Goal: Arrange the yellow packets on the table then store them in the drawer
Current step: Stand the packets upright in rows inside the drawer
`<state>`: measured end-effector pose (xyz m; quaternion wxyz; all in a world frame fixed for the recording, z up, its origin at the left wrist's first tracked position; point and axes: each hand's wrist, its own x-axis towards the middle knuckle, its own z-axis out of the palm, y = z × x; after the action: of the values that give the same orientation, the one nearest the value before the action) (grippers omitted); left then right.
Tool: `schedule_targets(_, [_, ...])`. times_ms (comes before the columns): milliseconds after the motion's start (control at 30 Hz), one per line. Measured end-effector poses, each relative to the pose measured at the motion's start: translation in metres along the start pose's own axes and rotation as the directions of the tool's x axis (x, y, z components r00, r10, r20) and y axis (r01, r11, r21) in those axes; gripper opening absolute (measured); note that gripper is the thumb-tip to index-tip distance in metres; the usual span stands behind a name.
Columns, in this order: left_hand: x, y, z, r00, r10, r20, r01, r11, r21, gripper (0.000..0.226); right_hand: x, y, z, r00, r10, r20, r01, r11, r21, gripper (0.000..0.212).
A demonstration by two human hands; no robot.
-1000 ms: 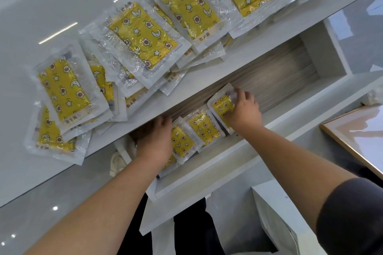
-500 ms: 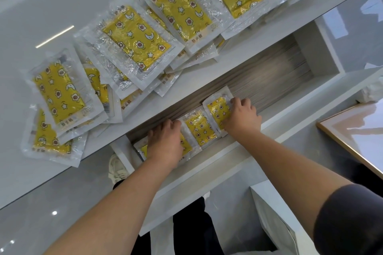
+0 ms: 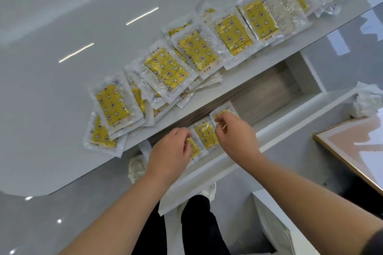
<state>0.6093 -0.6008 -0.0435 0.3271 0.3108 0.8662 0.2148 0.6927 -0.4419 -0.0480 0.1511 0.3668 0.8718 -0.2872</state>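
Observation:
Three yellow patterned packets lie side by side in the open drawer (image 3: 269, 128) under the table edge: a left one (image 3: 194, 148), a middle one (image 3: 206, 135) and a right one (image 3: 223, 110). My left hand (image 3: 169, 152) hovers over the left packet with its fingertips at the packet's edge. Loosely curled, my right hand (image 3: 235, 134) is over the right packet's near corner. Neither hand clearly grips anything. Several more yellow packets (image 3: 165, 69) overlap in a diagonal row on the white table (image 3: 62, 109).
The drawer's wooden bottom (image 3: 269, 93) is bare to the right of the packets. Crumpled white wrapping (image 3: 366, 102) lies at the right, beside a pale board with a gold frame (image 3: 352, 147). A white cabinet (image 3: 275, 223) stands at lower right, and a shoe (image 3: 135, 167) shows below.
Both hands have lifted from pressing flat on the drawer packets and drawn closer together. The view has shifted, so the table packets sit further right and up.

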Motion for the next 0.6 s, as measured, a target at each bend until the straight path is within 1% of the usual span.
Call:
schedule_targets(67, [-0.01, 0.004, -0.025, 0.998, 0.03, -0.06, -0.032, 0.999, -0.02, 0.012, -0.007, -0.025, -0.016, 0.999, -0.04, -0.007, 0.041, 0.999, 0.027, 0.016])
schedule_targets(167, [-0.015, -0.003, -0.061, 0.977, 0.063, -0.203, -0.063, 0.998, 0.008, 0.007, -0.005, -0.065, -0.034, 0.996, -0.076, -0.043, 0.079, 0.994, 0.069, 0.015])
schedule_targets(233, [-0.008, -0.016, -0.084, 0.954, 0.041, -0.295, -0.03, 0.999, 0.042, 0.012, 0.003, -0.089, -0.039, 0.991, -0.107, -0.084, 0.116, 0.988, 0.103, 0.016])
schedule_targets(300, [0.004, -0.034, -0.105, 0.935, -0.027, -0.353, 0.052, 0.997, 0.061, 0.026, 0.013, -0.11, -0.039, 0.978, -0.156, -0.141, 0.168, 0.983, 0.074, 0.02])
schedule_targets(367, [0.015, -0.052, -0.123, 0.936, -0.11, -0.336, 0.151, 0.983, 0.1, 0.046, 0.026, -0.13, -0.036, 0.967, -0.171, -0.188, 0.174, 0.985, -0.002, 0.026])
schedule_targets(433, [0.024, -0.062, -0.134, 0.953, -0.163, -0.257, 0.208, 0.965, 0.159, 0.064, 0.036, -0.142, -0.036, 0.968, -0.155, -0.196, 0.144, 0.987, -0.071, 0.036])
schedule_targets(500, [0.033, -0.07, -0.144, 0.966, -0.202, -0.159, 0.235, 0.946, 0.223, 0.079, 0.047, -0.153, -0.035, 0.979, -0.115, -0.167, 0.091, 0.986, -0.14, 0.047])
schedule_targets(600, [0.043, -0.079, -0.15, 0.974, -0.203, -0.098, 0.223, 0.931, 0.288, 0.088, 0.059, -0.163, -0.034, 0.995, -0.041, -0.094, 0.018, 0.972, -0.235, 0.06])
